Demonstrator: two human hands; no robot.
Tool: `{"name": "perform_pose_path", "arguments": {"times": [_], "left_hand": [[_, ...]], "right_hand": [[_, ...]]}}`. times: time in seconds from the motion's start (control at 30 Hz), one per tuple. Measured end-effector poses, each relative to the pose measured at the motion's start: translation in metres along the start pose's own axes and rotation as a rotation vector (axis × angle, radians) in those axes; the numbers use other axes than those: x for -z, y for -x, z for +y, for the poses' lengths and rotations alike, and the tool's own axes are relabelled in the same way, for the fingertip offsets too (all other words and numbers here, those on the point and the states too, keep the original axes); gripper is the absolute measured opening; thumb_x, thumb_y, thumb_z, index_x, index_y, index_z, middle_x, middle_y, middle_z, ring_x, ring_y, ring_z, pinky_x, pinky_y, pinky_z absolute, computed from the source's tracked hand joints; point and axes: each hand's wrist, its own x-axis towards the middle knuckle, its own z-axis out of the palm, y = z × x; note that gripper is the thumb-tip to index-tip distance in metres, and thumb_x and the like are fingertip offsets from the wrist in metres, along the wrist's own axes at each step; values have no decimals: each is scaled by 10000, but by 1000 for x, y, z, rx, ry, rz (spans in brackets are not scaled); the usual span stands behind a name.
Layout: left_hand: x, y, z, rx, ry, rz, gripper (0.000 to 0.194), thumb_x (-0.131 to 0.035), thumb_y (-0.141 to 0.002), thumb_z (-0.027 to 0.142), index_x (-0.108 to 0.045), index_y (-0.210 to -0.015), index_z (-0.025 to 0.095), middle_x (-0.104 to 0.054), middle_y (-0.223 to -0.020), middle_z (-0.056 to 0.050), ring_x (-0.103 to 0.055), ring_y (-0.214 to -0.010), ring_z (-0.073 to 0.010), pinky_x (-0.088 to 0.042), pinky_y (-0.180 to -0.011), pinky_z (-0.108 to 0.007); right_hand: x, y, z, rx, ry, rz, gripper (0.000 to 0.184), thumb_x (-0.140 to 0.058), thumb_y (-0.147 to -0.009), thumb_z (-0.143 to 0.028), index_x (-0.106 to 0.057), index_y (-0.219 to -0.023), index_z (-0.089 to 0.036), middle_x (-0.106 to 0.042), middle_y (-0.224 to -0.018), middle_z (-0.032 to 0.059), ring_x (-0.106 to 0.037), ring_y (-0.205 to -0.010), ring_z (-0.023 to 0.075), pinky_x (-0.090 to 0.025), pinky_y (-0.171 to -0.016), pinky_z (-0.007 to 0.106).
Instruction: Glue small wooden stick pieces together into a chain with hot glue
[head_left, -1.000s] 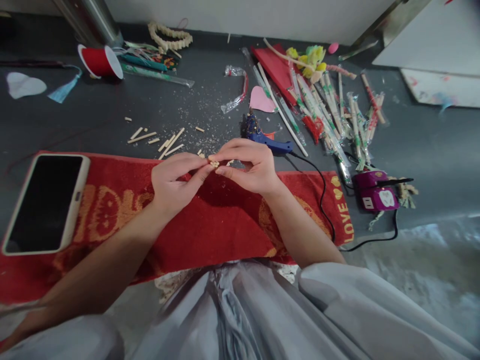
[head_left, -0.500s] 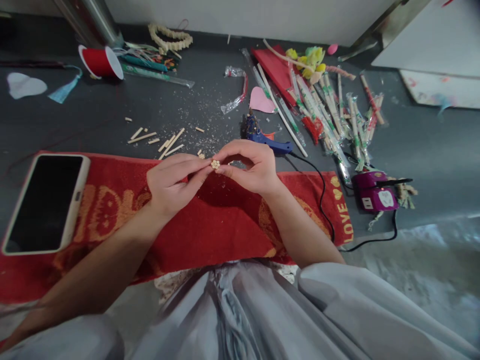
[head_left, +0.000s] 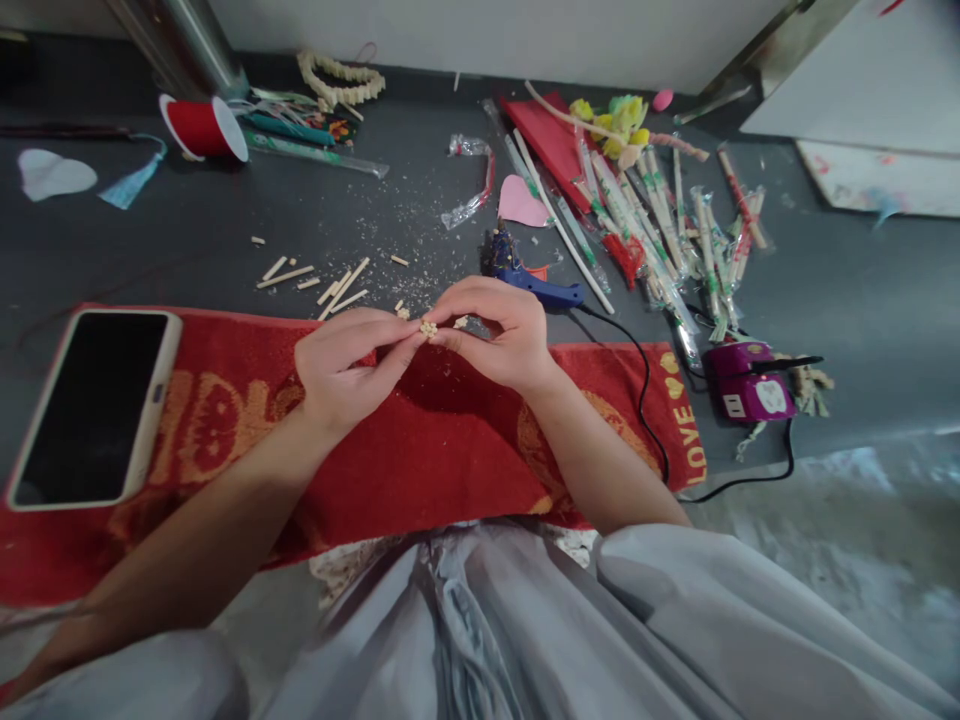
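Between my fingertips is a small flower-shaped cluster of cut wooden stick pieces [head_left: 428, 329], its round ends turned up towards me. My left hand [head_left: 349, 360] pinches it from the left, and my right hand [head_left: 495, 330] pinches it from the right with thumb and forefinger. Both hands are over the far edge of a red towel [head_left: 450, 450]. Just beyond the fingers lie similar small wooden clusters [head_left: 403, 312], partly hidden. Cut wooden sticks [head_left: 346, 287] lie beyond my left hand. A blue glue gun [head_left: 536, 285] rests right behind my right hand.
A phone [head_left: 94, 405] lies on the towel's left. Wrapped sticks [head_left: 645, 230] crowd the right of the grey table [head_left: 300, 215]. A purple power socket block [head_left: 750, 382] stands at the right with cables. A red ribbon spool [head_left: 204, 128] is at the back left.
The cluster has shifted very slightly left and tilted a little in my fingers. My right hand has moved slightly left, uncovering more of a small wooden cluster behind it.
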Motion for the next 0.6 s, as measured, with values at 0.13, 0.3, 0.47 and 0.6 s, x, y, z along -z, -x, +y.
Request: {"name": "perform_pose_path", "arguments": {"times": [0.13, 0.3, 0.47, 0.6], "left_hand": [[-1, 0, 0, -13, 4, 10, 66, -716, -821, 250, -759, -773, 235, -747, -706, 2, -653, -597, -116, -524, -592, -247], [-1, 1, -2, -17, -16, 5, 81, -725, -822, 267, -758, -760, 226, -745, -690, 1, -649, -585, -106, -514, -571, -233], [-2, 2, -4, -51, -17, 14, 86, -720, -829, 258, -756, -769, 206, -743, -693, -3, -652, -590, -103, -507, -572, -222], [-2, 1, -5, -52, 11, 8, 41, -727, -815, 207, -757, -787, 213, -742, -711, 7, -643, -602, -97, -499, -583, -218]], "right_hand": [[-1, 0, -1, 14, -21, 13, 194, -732, -841, -351, -722, -847, -158, -737, -798, 14, -680, -773, 92, -539, -726, 214], [1, 0, -2, -10, 29, -26, 210, -704, -863, -379, -722, -850, -171, -743, -810, 9, -676, -768, 92, -537, -715, 222], [1, 0, -3, -20, 36, -24, 223, -695, -871, -379, -720, -835, -160, -740, -794, 11, -682, -763, 94, -543, -718, 227], [0, -1, -1, -21, -8, -10, 200, -722, -851, -350, -724, -833, -151, -738, -788, 13, -674, -751, 89, -540, -703, 215]]}}
